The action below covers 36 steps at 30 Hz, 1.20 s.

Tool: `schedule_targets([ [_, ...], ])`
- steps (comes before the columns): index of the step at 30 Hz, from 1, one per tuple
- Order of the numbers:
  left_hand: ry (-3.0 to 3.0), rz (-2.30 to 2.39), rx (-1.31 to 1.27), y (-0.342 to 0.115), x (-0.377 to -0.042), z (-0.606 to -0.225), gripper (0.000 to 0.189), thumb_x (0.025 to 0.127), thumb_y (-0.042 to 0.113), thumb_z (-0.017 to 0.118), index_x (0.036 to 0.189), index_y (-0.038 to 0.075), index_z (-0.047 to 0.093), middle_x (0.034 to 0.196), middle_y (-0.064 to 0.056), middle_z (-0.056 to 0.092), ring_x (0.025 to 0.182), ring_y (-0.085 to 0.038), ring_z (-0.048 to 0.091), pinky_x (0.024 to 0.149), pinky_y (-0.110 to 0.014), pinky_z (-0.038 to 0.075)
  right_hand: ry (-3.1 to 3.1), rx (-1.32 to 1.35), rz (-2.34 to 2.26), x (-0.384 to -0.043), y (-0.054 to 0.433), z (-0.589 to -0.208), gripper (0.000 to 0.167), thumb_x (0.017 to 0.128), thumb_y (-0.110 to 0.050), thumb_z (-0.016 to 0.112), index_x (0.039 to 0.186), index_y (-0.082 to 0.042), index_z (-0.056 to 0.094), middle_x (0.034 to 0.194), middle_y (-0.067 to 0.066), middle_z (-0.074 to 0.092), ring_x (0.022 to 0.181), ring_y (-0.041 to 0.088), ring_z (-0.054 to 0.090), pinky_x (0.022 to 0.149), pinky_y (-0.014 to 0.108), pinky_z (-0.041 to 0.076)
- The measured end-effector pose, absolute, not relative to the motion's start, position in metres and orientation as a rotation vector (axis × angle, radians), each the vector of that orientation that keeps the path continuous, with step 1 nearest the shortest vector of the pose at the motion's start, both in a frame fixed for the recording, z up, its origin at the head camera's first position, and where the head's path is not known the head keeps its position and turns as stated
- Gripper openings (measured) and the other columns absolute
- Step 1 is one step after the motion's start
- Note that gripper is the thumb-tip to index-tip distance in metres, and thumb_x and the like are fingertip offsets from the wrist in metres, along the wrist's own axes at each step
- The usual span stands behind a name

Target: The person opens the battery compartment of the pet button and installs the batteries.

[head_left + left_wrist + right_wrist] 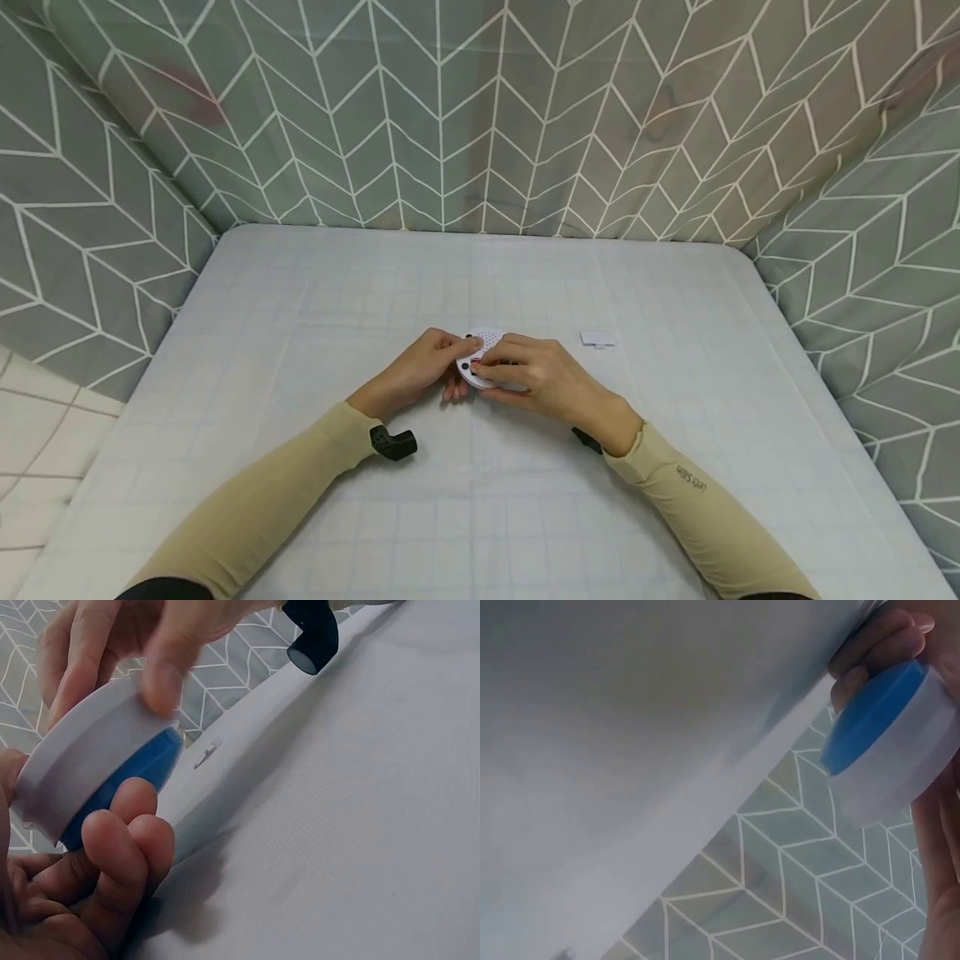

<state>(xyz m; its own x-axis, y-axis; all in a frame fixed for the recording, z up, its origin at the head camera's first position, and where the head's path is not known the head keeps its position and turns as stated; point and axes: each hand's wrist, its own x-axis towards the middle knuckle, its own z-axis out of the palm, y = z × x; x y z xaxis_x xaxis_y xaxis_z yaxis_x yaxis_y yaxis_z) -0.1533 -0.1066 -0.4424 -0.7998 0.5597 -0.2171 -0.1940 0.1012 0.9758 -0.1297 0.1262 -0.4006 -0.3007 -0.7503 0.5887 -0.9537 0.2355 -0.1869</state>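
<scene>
Both hands are at a round white device [489, 336] with a blue face, held tilted just above the table. Small speaker holes and dark round spots mark its white back, and a small red patch shows in a recess. My left hand [420, 367] grips the left side, thumb on the white back and fingers beneath. From the right, my right hand [551, 379] holds the device, with fingertips at the recess; its thumb lies along the rim in the left wrist view. The blue face [874, 716] points down toward the table. What lies under the right fingertips is hidden.
A small white rectangular cover [597, 338] with a tab lies on the table to the right of the hands. The table wears a pale cloth [360, 283]. Patterned grey curtains [465, 125] enclose the back and both sides.
</scene>
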Motion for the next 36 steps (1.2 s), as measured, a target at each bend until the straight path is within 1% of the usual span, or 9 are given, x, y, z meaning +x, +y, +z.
schedule_targets([
  [2,1.817,1.749,0.361,-0.107,-0.154,-0.443,0.046,0.11,0.036,0.057,0.09,-0.002,0.073,0.059,-0.006,0.065,0.044,-0.013,0.054,0.044,-0.025,0.047,-2.123,1.585,0.731,-0.131,0.128,-0.401,0.037,0.078,-0.007,0.094,0.113,-0.005,0.08,0.107,0.004,0.075,0.097,0.016,0.07,0.08,0.026,0.061],
  [4,1.809,1.743,0.364,-0.107,-0.155,-0.443,0.046,0.11,0.036,0.056,0.09,-0.002,0.073,0.058,-0.006,0.065,0.044,-0.013,0.053,0.044,-0.025,0.047,-2.122,1.59,0.722,-0.131,0.128,-0.402,0.038,0.079,-0.006,0.093,0.114,-0.004,0.08,0.109,0.005,0.075,0.099,0.017,0.07,0.083,0.026,0.062],
  [8,1.793,1.747,0.374,-0.108,-0.158,-0.443,0.046,0.11,0.035,0.056,0.089,-0.002,0.072,0.058,-0.006,0.064,0.044,-0.014,0.052,0.044,-0.025,0.046,-2.127,1.578,0.695,-0.132,0.128,-0.401,0.032,0.082,-0.009,0.091,0.111,-0.005,0.08,0.109,0.004,0.075,0.103,0.017,0.07,0.087,0.028,0.061],
  [13,1.776,1.759,0.392,-0.107,-0.16,-0.442,0.046,0.111,0.034,0.055,0.087,-0.002,0.072,0.057,-0.006,0.063,0.044,-0.013,0.051,0.044,-0.024,0.045,-2.121,1.563,0.694,-0.131,0.127,-0.399,0.029,0.083,-0.009,0.091,0.109,-0.005,0.08,0.108,0.003,0.074,0.102,0.018,0.069,0.085,0.028,0.061],
  [17,1.755,1.782,0.387,-0.108,-0.16,-0.442,0.047,0.112,0.033,0.054,0.086,-0.003,0.072,0.057,-0.006,0.062,0.044,-0.013,0.051,0.044,-0.024,0.044,-2.144,1.555,0.723,-0.13,0.125,-0.399,0.024,0.085,-0.009,0.089,0.107,-0.005,0.08,0.105,0.003,0.072,0.097,0.017,0.067,0.081,0.026,0.06],
  [21,1.758,1.803,0.364,-0.108,-0.16,-0.443,0.048,0.112,0.034,0.054,0.086,-0.002,0.072,0.056,-0.005,0.061,0.043,-0.013,0.05,0.043,-0.025,0.044,-2.174,1.541,0.775,-0.132,0.124,-0.399,0.02,0.087,-0.009,0.088,0.106,-0.006,0.08,0.104,0.002,0.07,0.095,0.015,0.065,0.08,0.024,0.058],
  [29,1.794,1.806,0.333,-0.106,-0.159,-0.445,0.048,0.11,0.033,0.055,0.082,-0.003,0.071,0.052,-0.006,0.06,0.039,-0.014,0.049,0.041,-0.025,0.044,-2.185,1.553,0.91,-0.137,0.127,-0.402,0.026,0.087,-0.009,0.088,0.112,-0.007,0.08,0.109,0.004,0.071,0.097,0.015,0.063,0.08,0.022,0.055],
  [34,1.81,1.781,0.331,-0.106,-0.159,-0.446,0.049,0.111,0.035,0.054,0.086,-0.004,0.072,0.053,-0.006,0.061,0.039,-0.014,0.05,0.04,-0.025,0.045,-2.208,1.496,1.004,-0.142,0.135,-0.403,0.03,0.086,-0.014,0.089,0.115,-0.007,0.081,0.11,0.004,0.072,0.099,0.014,0.064,0.083,0.021,0.053],
  [36,1.814,1.77,0.327,-0.105,-0.16,-0.447,0.05,0.111,0.036,0.054,0.089,-0.005,0.072,0.054,-0.007,0.061,0.039,-0.014,0.05,0.041,-0.025,0.045,-2.229,1.442,1.047,-0.145,0.141,-0.404,0.029,0.086,-0.014,0.089,0.113,-0.007,0.081,0.109,0.004,0.072,0.1,0.014,0.065,0.083,0.022,0.053],
])
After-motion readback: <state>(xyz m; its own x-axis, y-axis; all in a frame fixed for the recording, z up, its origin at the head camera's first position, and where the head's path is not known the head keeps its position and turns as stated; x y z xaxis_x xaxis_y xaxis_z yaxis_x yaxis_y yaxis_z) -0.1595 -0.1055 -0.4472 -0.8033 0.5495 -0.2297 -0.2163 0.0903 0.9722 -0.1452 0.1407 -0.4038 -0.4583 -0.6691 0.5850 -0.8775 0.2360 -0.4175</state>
